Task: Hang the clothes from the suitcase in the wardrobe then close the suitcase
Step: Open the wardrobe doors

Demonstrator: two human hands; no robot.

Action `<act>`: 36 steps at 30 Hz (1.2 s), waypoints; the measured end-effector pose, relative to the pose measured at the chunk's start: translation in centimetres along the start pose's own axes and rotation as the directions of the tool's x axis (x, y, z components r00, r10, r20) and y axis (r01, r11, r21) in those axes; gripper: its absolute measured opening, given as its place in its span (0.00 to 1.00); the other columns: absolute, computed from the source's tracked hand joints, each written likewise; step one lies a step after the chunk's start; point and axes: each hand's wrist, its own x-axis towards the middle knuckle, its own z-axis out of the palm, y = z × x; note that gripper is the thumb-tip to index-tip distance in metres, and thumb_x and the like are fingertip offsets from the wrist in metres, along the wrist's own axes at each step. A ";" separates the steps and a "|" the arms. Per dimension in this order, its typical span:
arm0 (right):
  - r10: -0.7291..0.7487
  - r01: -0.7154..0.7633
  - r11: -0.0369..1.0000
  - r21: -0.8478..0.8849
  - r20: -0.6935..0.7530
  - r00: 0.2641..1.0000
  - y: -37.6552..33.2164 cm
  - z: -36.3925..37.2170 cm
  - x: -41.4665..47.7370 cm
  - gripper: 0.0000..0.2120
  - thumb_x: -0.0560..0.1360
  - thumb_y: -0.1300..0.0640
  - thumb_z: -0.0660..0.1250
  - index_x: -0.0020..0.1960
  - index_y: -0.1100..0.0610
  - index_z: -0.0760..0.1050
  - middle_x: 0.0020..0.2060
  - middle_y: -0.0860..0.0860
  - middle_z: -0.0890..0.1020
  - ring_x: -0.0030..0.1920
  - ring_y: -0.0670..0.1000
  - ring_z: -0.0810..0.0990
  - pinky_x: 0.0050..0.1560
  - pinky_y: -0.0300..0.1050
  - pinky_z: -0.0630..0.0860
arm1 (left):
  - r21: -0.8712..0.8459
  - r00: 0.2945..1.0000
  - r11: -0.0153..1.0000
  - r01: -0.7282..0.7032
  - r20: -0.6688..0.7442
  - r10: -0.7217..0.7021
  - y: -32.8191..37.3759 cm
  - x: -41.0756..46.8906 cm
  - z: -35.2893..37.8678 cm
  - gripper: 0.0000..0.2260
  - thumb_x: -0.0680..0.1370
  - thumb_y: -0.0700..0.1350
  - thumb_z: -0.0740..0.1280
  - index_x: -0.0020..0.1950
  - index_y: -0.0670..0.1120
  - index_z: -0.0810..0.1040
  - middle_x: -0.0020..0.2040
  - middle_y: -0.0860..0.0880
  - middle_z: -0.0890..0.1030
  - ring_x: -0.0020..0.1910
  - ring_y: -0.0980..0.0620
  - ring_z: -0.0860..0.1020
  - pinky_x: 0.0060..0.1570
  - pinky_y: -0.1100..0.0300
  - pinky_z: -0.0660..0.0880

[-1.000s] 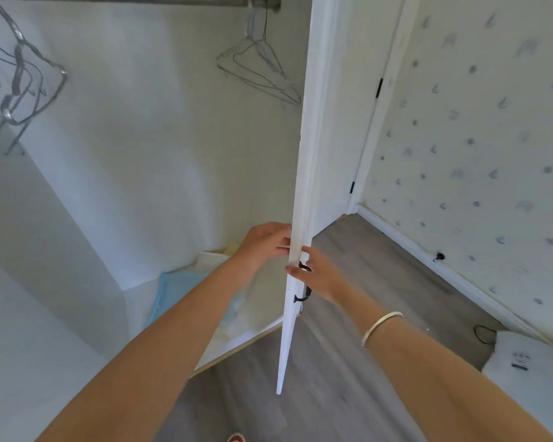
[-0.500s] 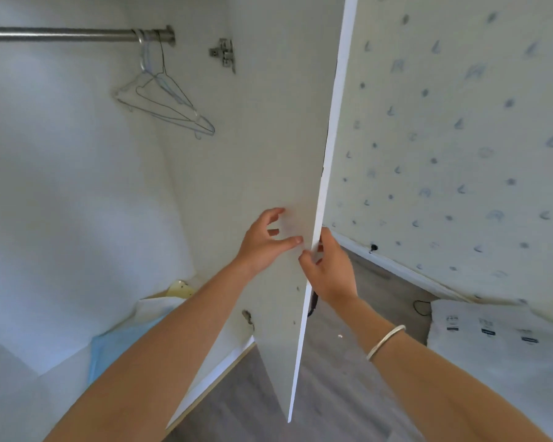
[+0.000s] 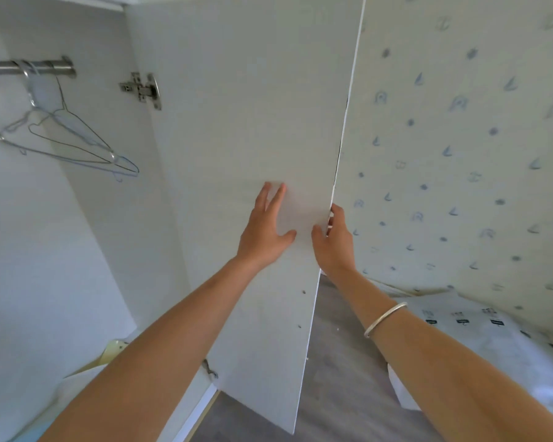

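The white wardrobe door [image 3: 253, 122] stands swung wide open, its inner face toward me. My left hand [image 3: 265, 228] lies flat on that inner face with straight fingers. My right hand [image 3: 332, 237] grips the door's free edge, thumb on the inside and fingers wrapped behind it. Inside the wardrobe, a metal rail [image 3: 29, 67] at the upper left carries empty wire hangers [image 3: 67, 138]. No suitcase is in view.
A door hinge [image 3: 144, 89] sits by the rail. Folded white and blue fabric [image 3: 77, 381] lies on the wardrobe floor at the lower left. A white printed bag [image 3: 479, 339] rests on the grey floor against the patterned wall [image 3: 460, 154] at the right.
The door has swung further open to the right. My left hand went from loosely curled near the edge to flat on the inner face. My view turned right and up.
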 end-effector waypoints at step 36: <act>0.658 -0.748 0.618 -0.244 -0.361 0.661 12.2 -26.2 -16.5 0.07 0.76 0.59 0.61 0.43 0.60 0.76 0.39 0.56 0.77 0.39 0.53 0.74 0.43 0.44 0.72 | -0.158 0.524 0.933 -0.323 0.791 0.316 18.5 -5.3 19.8 0.08 0.77 0.48 0.60 0.47 0.49 0.79 0.46 0.50 0.81 0.45 0.47 0.80 0.45 0.54 0.75</act>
